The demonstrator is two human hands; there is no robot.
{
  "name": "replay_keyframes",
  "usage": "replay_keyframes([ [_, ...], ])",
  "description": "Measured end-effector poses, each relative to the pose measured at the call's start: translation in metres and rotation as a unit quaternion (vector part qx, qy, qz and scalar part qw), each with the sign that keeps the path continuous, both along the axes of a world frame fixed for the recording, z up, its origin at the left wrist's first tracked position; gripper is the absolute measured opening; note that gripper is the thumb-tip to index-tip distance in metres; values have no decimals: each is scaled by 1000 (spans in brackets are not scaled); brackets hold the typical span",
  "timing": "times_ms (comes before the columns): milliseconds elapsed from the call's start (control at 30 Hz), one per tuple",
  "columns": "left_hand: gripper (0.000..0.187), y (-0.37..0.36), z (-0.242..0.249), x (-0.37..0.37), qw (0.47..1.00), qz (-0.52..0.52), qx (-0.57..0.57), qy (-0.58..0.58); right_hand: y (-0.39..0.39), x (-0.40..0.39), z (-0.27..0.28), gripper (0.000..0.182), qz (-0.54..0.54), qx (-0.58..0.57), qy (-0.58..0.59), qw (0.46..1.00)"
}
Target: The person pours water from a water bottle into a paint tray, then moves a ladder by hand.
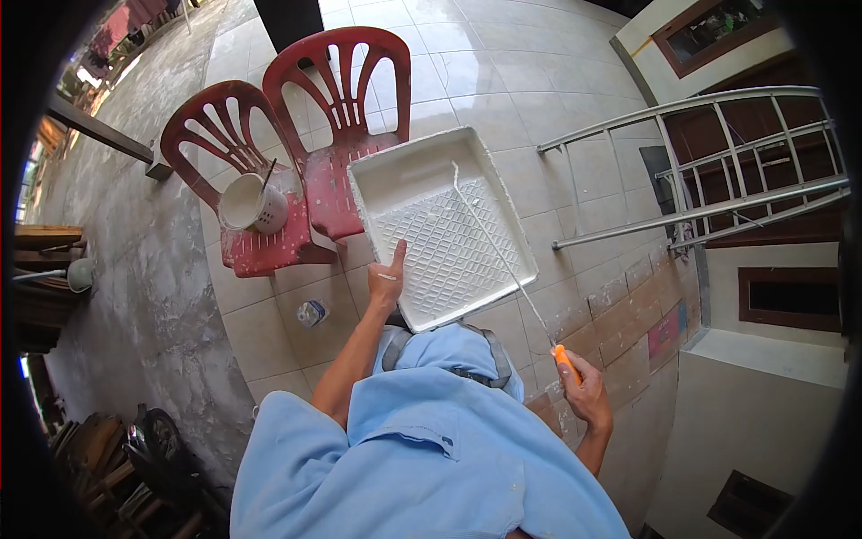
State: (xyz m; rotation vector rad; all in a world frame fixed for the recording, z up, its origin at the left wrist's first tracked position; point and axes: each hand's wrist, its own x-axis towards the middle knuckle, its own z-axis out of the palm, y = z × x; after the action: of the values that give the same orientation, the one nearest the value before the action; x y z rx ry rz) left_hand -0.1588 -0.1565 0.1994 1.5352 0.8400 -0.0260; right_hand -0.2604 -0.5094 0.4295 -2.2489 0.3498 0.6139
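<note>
A white paint tray [444,319] with a ribbed slope and a deeper well at its far end is held in front of me. My left hand [386,280] grips its left edge, thumb lying over the ribbed surface and the other fingers hidden beneath. White paint marks that hand. In my right hand [584,388], closed, is the orange handle of a paint roller frame [496,244]. Its long, thin, paint-coated rod reaches across the tray's right side, the tip over the ribbed area near the well. I can make out no roller sleeve on it.
Two red plastic chairs [321,172] stand beyond the tray to the left. A paint-smeared white bucket [255,203] with a stick in it rests on the nearer one. A plastic bottle [311,313] is on the tiled floor. To the right is a metal ladder [691,216].
</note>
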Motion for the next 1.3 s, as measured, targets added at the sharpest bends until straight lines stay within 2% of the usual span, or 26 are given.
replay_keyframes([
  [200,71,30,7,13,999,1,36,-2,27,9,-11,37,5,15,-3,1000],
  [300,72,53,-33,21,998,15,52,-11,44,14,-33,38,7,29,-13,999],
  [400,73,70,-19,26,999,41,14,-22,57,22,-51,39,7,41,8,999],
  [500,74,88,-36,27,999,53,5,-2,66,34,-61,40,13,38,13,999],
  [600,74,98,-62,30,997,73,-1,14,71,53,-90,39,34,57,27,997],
  [700,74,102,-85,35,994,103,-28,38,86,86,-109,38,86,36,80,992],
  [733,73,104,-94,39,992,115,-27,45,92,99,-117,39,126,-5,85,988],
  [833,72,104,-123,48,986,150,-32,71,94,131,-170,43,184,-39,62,980],
  [933,70,112,-151,68,977,192,-37,85,102,172,-218,46,227,-59,89,968],
  [1033,71,121,-185,87,968,215,-43,122,114,217,-258,46,238,-80,138,958],
  [1167,71,128,-232,108,964,244,-42,100,124,257,-321,42,255,-96,120,955],
  [1300,72,133,-266,134,963,256,-16,88,135,286,-359,38,256,-107,125,953],
])
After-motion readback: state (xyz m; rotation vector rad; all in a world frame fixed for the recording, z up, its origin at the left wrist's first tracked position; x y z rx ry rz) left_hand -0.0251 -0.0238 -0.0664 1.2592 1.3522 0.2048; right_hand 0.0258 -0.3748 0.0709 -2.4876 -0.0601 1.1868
